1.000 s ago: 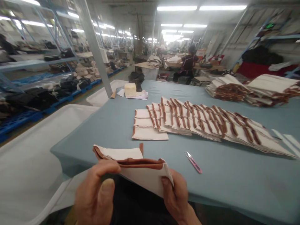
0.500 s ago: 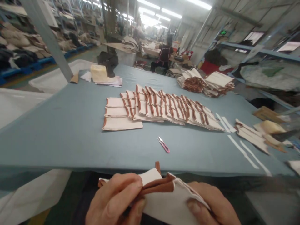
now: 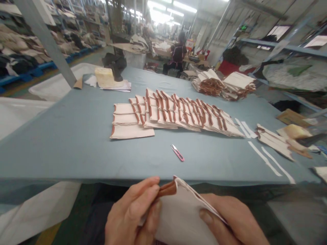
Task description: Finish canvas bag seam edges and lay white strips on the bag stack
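Between both hands, in front of the table's near edge, is a cream fabric piece (image 3: 182, 217) with a brown-trimmed edge. My left hand (image 3: 135, 211) pinches the brown trim between thumb and fingers. On the other side, my right hand (image 3: 230, 217) grips the cream seam edge, its thumb on the near face. Past the hands, a pair of pink-handled thread snips (image 3: 177, 153) lies on the blue-grey table (image 3: 63, 146). Farther back, an overlapping row of similar cream pieces with brown edges (image 3: 171, 112) spreads across the tabletop.
White strips (image 3: 265, 158) and another cream piece (image 3: 274, 141) lie at the right. Folded stacks (image 3: 223, 83) sit at the back right. A yellowish block (image 3: 104, 77) rests on papers at the back left, near a slanted post (image 3: 48, 44). A seated person (image 3: 177, 56) is in the distance.
My left hand has moved slightly right and closer to the right hand along the brown trim. Less of the trim shows between them, and the fabric's upper corner has shifted up and left.
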Tool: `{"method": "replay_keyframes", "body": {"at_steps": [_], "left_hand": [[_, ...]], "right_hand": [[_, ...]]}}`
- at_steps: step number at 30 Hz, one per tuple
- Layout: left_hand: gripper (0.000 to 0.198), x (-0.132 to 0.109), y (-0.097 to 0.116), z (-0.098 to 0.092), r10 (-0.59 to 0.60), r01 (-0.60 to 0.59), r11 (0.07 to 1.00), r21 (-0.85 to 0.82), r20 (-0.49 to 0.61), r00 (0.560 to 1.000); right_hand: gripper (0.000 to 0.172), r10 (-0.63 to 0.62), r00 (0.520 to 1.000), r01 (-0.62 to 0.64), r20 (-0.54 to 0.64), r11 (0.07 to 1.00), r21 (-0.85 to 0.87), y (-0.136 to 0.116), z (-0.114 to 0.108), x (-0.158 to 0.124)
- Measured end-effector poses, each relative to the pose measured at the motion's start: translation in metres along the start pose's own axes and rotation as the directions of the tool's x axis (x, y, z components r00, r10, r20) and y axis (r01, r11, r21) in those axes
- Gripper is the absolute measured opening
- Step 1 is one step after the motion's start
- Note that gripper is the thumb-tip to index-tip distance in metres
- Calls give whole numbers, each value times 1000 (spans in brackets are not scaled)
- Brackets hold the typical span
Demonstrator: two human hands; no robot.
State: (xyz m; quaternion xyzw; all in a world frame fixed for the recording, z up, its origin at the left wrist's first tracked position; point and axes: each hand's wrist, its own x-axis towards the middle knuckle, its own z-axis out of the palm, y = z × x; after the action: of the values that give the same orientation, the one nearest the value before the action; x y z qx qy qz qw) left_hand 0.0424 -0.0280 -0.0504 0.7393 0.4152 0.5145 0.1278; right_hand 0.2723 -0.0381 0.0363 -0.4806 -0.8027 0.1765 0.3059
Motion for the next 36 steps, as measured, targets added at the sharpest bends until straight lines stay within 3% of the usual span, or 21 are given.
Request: {"method": "replay_keyframes", "body": {"at_steps": [3, 7, 13, 15, 16, 18, 20, 22, 24, 28, 31, 34, 36], "left_hand": [[35, 7, -14, 7, 20, -20, 1000, 6, -10, 1000], [37, -1, -24, 11, 3, -4, 998, 60, 18, 1000], [33, -12, -17, 7, -45, 47, 998, 30, -68, 997], [20, -9, -14, 1, -118, 117, 992, -54, -22, 993], [11, -7, -13, -4, -194, 198, 975, -98, 51, 980], [13, -1, -13, -14, -372, 422, 893, -154, 270, 888], [26, 6, -17, -25, -494, 619, 769, -156, 470, 732], [31, 12, -21, -32, -532, 721, 680, -131, 588, 609], [30, 16, -22, -37, -540, 759, 642, -102, 643, 543], [23, 20, -14, -40, -545, 775, 629, -60, 676, 495], [21, 24, -7, -43, -535, 783, 619, -64, 695, 480], [21, 27, -4, -46, -510, 772, 630, -87, 702, 496], [21, 28, -4, -47, -490, 762, 639, -109, 705, 512]], "right_hand": [[26, 25, 1000, -25, -5, 1000, -1, 5, 31, -5], [22, 16, 999, -16, -33, 1000, 12, 13, 62, -14], [22, -15, 997, 13, -74, 1000, -19, 15, 74, -13], [21, -22, 998, 18, -60, 999, -51, 15, 80, -13], [21, -30, 998, 27, -53, 997, -70, 15, 84, -13], [22, -46, 999, 43, -29, 995, -93, 15, 95, -15], [24, -36, 999, 36, 3, 996, -81, 13, 107, -19], [19, 33, 999, -32, 30, 999, -22, 10, 117, -22], [9, 166, 984, -172, 63, 980, 104, 7, 122, -22], [17, 361, 903, -429, 233, 780, 455, 2, 119, -8], [26, 345, 838, -542, 422, 604, 584, 4, 112, 9], [38, 277, 766, -639, 579, 426, 641, 8, 108, 20], [47, 213, 744, -666, 634, 320, 674, 12, 109, 22]]}}
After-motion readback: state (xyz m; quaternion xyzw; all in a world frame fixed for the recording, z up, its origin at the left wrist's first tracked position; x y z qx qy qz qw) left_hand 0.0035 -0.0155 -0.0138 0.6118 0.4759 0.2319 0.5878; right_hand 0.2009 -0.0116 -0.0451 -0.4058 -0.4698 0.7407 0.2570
